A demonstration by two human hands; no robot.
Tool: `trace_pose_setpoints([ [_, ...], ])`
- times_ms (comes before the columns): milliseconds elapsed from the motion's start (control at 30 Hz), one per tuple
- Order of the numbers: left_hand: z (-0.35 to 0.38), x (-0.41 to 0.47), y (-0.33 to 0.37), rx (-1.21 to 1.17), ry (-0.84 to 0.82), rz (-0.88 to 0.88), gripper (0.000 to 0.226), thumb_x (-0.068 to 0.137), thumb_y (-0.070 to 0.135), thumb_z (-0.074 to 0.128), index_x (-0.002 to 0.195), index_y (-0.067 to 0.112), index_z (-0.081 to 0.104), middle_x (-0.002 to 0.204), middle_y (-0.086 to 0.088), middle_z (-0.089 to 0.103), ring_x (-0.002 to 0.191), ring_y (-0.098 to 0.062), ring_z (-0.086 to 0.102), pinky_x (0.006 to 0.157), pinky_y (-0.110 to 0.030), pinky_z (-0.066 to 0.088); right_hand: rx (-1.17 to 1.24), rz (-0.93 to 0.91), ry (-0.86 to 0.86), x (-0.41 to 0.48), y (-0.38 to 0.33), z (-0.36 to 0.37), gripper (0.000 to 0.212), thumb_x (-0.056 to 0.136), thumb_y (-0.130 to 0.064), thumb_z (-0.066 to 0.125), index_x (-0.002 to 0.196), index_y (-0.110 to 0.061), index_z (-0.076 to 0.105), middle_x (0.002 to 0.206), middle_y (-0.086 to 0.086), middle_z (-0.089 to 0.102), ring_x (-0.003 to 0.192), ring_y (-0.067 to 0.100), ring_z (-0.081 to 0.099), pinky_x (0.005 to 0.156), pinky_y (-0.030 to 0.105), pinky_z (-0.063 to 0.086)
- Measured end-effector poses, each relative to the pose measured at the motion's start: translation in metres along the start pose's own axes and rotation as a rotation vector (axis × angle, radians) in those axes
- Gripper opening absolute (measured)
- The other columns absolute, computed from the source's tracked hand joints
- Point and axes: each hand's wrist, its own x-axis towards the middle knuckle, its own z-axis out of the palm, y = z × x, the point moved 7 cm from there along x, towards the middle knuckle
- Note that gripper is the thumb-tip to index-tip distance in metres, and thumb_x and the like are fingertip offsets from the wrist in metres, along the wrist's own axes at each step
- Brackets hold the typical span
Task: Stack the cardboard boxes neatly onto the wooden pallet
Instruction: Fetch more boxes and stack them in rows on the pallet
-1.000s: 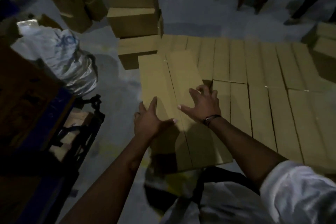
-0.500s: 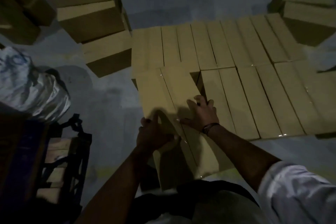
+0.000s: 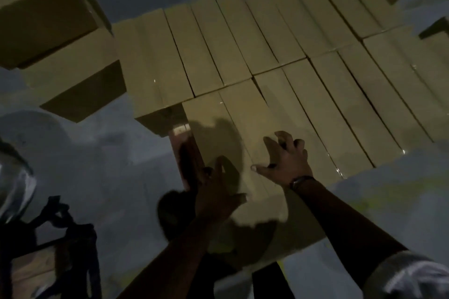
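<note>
Seating a long tan cardboard box (image 3: pixel 226 124) at the near left corner of the flat layer of matching tan cartons (image 3: pixel 243 39), with a strip of reddish wooden pallet (image 3: pixel 178 139) showing just beside its left edge. Pressing down with the right hand (image 3: pixel 284 165), fingers spread wide and bent, tips on the box top, gripping nothing. Steadying with the left hand (image 3: pixel 218 194) at the near left part of the top, open and flat as far as the blur allows (too smeared to read each finger).

Could still go wrong: near end seeming to jut past the front line of the neighbouring row, so liable to tip or sag under a push there. Could also wedge crooked, judging by the narrow dark gap at the far right corner against the next carton. Might slide left off the pallet edge under an uneven shove from the right.

Against half a second ago: no longer skewed across the corner with a wide wedge of gap on the right; now nearly in line with the neighbours and butted to the back row. Pallet wood newly in sight. Seen from closer and lower.
</note>
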Motion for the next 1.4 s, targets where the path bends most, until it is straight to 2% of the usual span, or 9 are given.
trace_pose_setpoints([
  [100, 0.014, 0.047, -0.014, 0.149, 0.103, 0.064, 0.121, 0.068, 0.077, 0.069, 0.155, 0.039, -0.006, 0.166, -0.006, 0.009, 0.150, -0.041, 0.017, 0.116, -0.058, 0.032, 0.018, 0.033, 0.041, 0.023, 0.021, 0.026, 0.101, 0.063, -0.089, 0.055, 0.147, -0.039, 0.036, 0.153, -0.001, 0.020, 0.123, 0.034, 0.027, 0.098, 0.049, 0.042],
  [200, 0.030, 0.077, -0.019, 0.206, 0.105, 0.118, 0.122, 0.067, 0.081, 0.066, 0.160, 0.031, 0.005, 0.163, -0.008, 0.017, 0.147, -0.033, 0.024, 0.116, -0.052, 0.035, 0.027, 0.065, 0.085, 0.041, 0.039, 0.043, 0.100, 0.062, -0.086, 0.062, 0.147, -0.037, 0.039, 0.152, -0.001, 0.021, 0.122, 0.033, 0.028, 0.097, 0.048, 0.043],
  [467, 0.041, 0.103, -0.013, 0.273, 0.105, 0.162, 0.115, 0.082, 0.068, 0.068, 0.162, 0.023, -0.001, 0.168, -0.003, 0.003, 0.152, -0.026, 0.002, 0.109, -0.029, 0.001, -0.013, 0.024, 0.139, 0.083, 0.050, 0.062, 0.099, 0.061, -0.085, 0.063, 0.144, -0.036, 0.044, 0.150, -0.001, 0.024, 0.122, 0.033, 0.029, 0.098, 0.048, 0.043],
  [767, 0.058, 0.135, -0.031, 0.273, 0.114, 0.078, 0.131, 0.069, 0.077, 0.071, 0.160, 0.029, -0.010, 0.167, -0.014, 0.010, 0.150, -0.035, 0.020, 0.117, -0.042, 0.029, 0.000, 0.011, 0.128, 0.104, 0.057, 0.075, 0.096, 0.065, -0.080, 0.069, 0.146, -0.034, 0.044, 0.151, 0.001, 0.024, 0.124, 0.033, 0.028, 0.098, 0.048, 0.043],
  [900, 0.061, 0.145, -0.035, 0.303, 0.100, 0.075, 0.132, 0.069, 0.077, 0.070, 0.160, 0.029, -0.012, 0.166, -0.015, 0.007, 0.150, -0.035, 0.014, 0.118, -0.043, 0.025, 0.013, 0.012, 0.141, 0.114, 0.059, 0.081, 0.096, 0.062, -0.080, 0.071, 0.144, -0.035, 0.046, 0.150, 0.000, 0.026, 0.123, 0.034, 0.030, 0.097, 0.050, 0.044],
  [1033, 0.060, 0.144, -0.039, 0.335, 0.229, 0.092, 0.129, 0.059, 0.074, 0.079, 0.161, 0.028, 0.014, 0.159, -0.013, 0.009, 0.142, -0.037, 0.029, 0.113, -0.047, 0.033, -0.010, 0.031, 0.144, 0.117, 0.062, 0.090, 0.096, 0.062, -0.079, 0.071, 0.143, -0.036, 0.046, 0.150, 0.000, 0.026, 0.121, 0.033, 0.030, 0.098, 0.051, 0.042],
  [1167, 0.066, 0.145, -0.038, 0.352, 0.222, 0.040, 0.128, 0.064, 0.071, 0.079, 0.163, 0.026, 0.010, 0.161, -0.016, 0.024, 0.143, -0.035, 0.032, 0.109, -0.039, 0.028, -0.051, 0.028, 0.137, 0.120, 0.067, 0.097, 0.096, 0.061, -0.082, 0.068, 0.143, -0.037, 0.045, 0.150, 0.002, 0.026, 0.120, 0.035, 0.033, 0.097, 0.051, 0.039],
  [1300, 0.069, 0.148, -0.039, 0.402, 0.142, 0.002, 0.124, 0.075, 0.075, 0.067, 0.161, 0.027, -0.008, 0.164, -0.013, 0.013, 0.151, -0.031, 0.013, 0.105, -0.033, 0.006, -0.075, 0.041, 0.122, 0.124, 0.070, 0.102, 0.094, 0.063, -0.082, 0.068, 0.143, -0.038, 0.045, 0.151, 0.004, 0.028, 0.122, 0.036, 0.033, 0.096, 0.051, 0.037],
  [1400, 0.071, 0.150, -0.040, 0.369, 0.141, -0.019, 0.123, 0.075, 0.072, 0.070, 0.161, 0.031, -0.008, 0.164, -0.010, 0.011, 0.150, -0.030, 0.014, 0.107, -0.033, 0.010, -0.088, 0.038, 0.114, 0.127, 0.069, 0.105, 0.094, 0.064, -0.081, 0.068, 0.144, -0.037, 0.044, 0.151, 0.004, 0.029, 0.125, 0.037, 0.033, 0.097, 0.053, 0.036],
])
